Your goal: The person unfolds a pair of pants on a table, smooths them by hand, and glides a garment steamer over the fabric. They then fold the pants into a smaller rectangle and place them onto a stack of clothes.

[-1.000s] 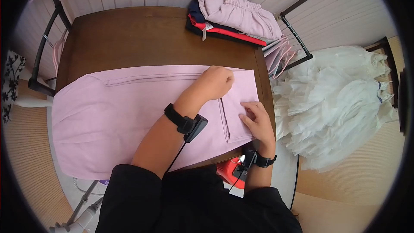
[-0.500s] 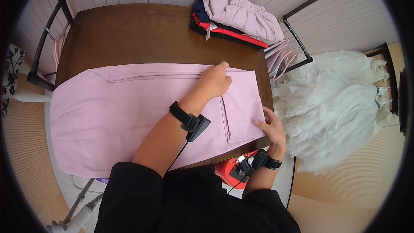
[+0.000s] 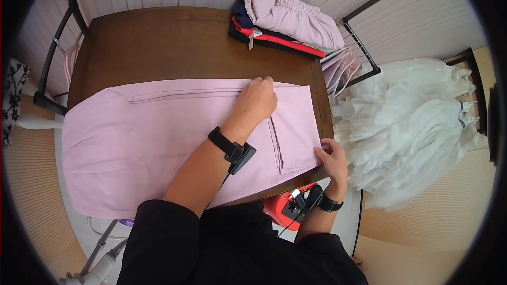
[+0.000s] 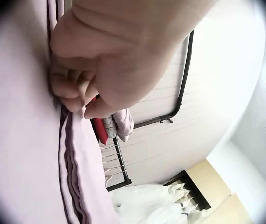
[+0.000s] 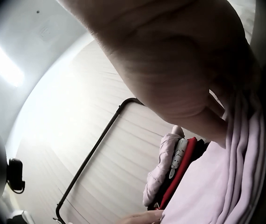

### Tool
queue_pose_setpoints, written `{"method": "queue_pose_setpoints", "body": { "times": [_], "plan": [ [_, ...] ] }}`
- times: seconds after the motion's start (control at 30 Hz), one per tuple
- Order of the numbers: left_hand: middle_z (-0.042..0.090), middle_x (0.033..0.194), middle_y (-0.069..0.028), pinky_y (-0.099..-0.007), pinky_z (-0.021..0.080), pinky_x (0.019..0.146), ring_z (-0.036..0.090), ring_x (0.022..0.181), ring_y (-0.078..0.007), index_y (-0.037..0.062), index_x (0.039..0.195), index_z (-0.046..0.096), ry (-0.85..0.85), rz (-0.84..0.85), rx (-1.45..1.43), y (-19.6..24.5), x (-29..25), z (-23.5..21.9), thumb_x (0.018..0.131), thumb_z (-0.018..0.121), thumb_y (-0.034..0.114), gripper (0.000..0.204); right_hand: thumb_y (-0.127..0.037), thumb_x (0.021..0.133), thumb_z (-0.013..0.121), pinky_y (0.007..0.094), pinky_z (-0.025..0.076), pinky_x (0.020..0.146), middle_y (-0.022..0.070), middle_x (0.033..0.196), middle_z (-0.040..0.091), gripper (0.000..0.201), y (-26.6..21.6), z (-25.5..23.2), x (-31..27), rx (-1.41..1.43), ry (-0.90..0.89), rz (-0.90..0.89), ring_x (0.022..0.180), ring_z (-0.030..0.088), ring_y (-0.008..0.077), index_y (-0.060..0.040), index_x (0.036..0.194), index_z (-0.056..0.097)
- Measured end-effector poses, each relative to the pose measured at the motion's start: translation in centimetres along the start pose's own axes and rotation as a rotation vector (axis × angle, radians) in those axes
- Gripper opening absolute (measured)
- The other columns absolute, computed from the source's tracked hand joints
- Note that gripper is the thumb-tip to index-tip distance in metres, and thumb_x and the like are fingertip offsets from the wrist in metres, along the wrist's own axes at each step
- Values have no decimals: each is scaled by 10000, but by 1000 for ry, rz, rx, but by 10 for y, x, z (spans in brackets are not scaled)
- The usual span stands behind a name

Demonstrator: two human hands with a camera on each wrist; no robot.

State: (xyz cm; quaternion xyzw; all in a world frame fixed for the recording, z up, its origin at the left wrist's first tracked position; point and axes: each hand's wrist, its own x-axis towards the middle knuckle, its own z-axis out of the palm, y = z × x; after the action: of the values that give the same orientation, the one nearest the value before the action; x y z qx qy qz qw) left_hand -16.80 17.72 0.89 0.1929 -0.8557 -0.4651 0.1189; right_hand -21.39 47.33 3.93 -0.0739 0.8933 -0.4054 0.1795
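A pink garment [image 3: 142, 142] lies spread along the front of the brown table, its right end folded over in layers. The left hand [image 3: 256, 99] pinches the folded layers near the garment's far edge, fingers curled; in the left wrist view the hand [image 4: 109, 60] has thumb and fingertips on the fold [image 4: 74, 154]. At the right end, the right hand [image 3: 334, 162] grips the folded edge, thumb on top and fingers at the outer side. Several layers [image 5: 238, 154] run into that hand [image 5: 170, 70] in the right wrist view, its fingertips partly hidden.
Folded clothes [image 3: 293, 18] are stacked at the table's [image 3: 153, 42] back right corner. White dresses [image 3: 406, 126] hang to the right, beside a black rack [image 3: 364, 47] with hangers. A red object [image 3: 277, 211] stands below the front edge, and a steamer-like device [image 3: 100, 264] at lower left.
The right hand has moved from on top of the folded part to its right edge, and now grips it. The left hand has shifted slightly left along the far edge.
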Motion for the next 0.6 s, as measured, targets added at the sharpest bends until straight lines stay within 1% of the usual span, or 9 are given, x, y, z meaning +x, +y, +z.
{"method": "queue_pose_setpoints", "body": {
  "times": [0.07, 0.1, 0.17, 0.2, 0.27, 0.37, 0.47, 0.53, 0.6],
  "plan": [
    [631, 1066, -235, -443, 487, 917, 608, 1037, -396, -15, 1041, 650, 33, -31, 34, 0, -1, -1, 845, 673, 164, 266, -39, 845, 688, 315, 511, 753, 82, 922, 672, 317, -4, -6, 9, -335, 52, -189, 832, 628, 174, 10, 1151, 624],
    [631, 1066, -235, -443, 487, 917, 608, 1037, -396, -15, 1041, 650, 27, -25, 39, 1, -2, -1, 845, 673, 164, 266, -39, 845, 688, 315, 511, 753, 82, 922, 672, 317, -8, -9, 15, -329, 57, -184, 832, 628, 174, 10, 1151, 624],
    [600, 1087, -228, -451, 483, 909, 594, 1036, -404, -7, 1032, 649, 37, 9, -4, 1, -2, -2, 843, 680, 164, 257, -7, 812, 676, 348, 509, 795, 122, 964, 657, 374, -40, -11, 26, -226, -14, -410, 888, 628, 230, -20, 1180, 617],
    [600, 1087, -228, -451, 483, 909, 594, 1036, -404, -7, 1032, 649, 30, 15, 1, 0, -3, -2, 843, 680, 164, 257, -7, 812, 676, 348, 509, 795, 122, 964, 657, 374, -53, -12, 34, -220, -7, -405, 888, 628, 230, -20, 1180, 617],
    [635, 1033, -228, -434, 495, 858, 618, 979, -386, -4, 1031, 644, 36, 64, -30, -2, -1, -3, 842, 687, 156, 251, 30, 784, 641, 351, 505, 828, 155, 995, 636, 402, -80, -8, 59, -433, -80, -628, 918, 624, 271, -40, 1179, 623],
    [665, 953, -217, -419, 502, 800, 641, 901, -365, -9, 1033, 633, -18, 68, -107, -7, 4, -2, 846, 685, 146, 248, 83, 745, 589, 367, 503, 865, 166, 1004, 623, 460, -108, 16, 100, -394, -141, -698, 965, 610, 328, -58, 1182, 622],
    [681, 903, -210, -400, 508, 765, 658, 852, -344, -6, 1039, 627, 20, 94, -94, -7, 2, 1, 850, 685, 137, 244, 90, 729, 552, 384, 483, 916, 168, 1048, 619, 442, -115, 38, 132, -583, -139, -760, 1040, 586, 349, -62, 1131, 658],
    [681, 913, -206, -395, 510, 768, 662, 859, -336, -1, 1038, 628, -1, 60, -118, -3, 2, 0, 853, 686, 136, 238, 61, 728, 552, 399, 463, 937, 178, 1067, 617, 347, -111, 50, 149, -826, -216, -693, 1067, 561, 350, -66, 1006, 717],
    [682, 922, -202, -391, 513, 770, 665, 865, -329, 4, 1036, 628, -25, 18, -155, -1, 3, 3, 856, 688, 136, 231, 44, 731, 560, 398, 463, 927, 179, 1075, 619, 296, -107, 48, 160, -901, -184, -677, 1053, 559, 343, -70, 942, 732]
  ]
}}
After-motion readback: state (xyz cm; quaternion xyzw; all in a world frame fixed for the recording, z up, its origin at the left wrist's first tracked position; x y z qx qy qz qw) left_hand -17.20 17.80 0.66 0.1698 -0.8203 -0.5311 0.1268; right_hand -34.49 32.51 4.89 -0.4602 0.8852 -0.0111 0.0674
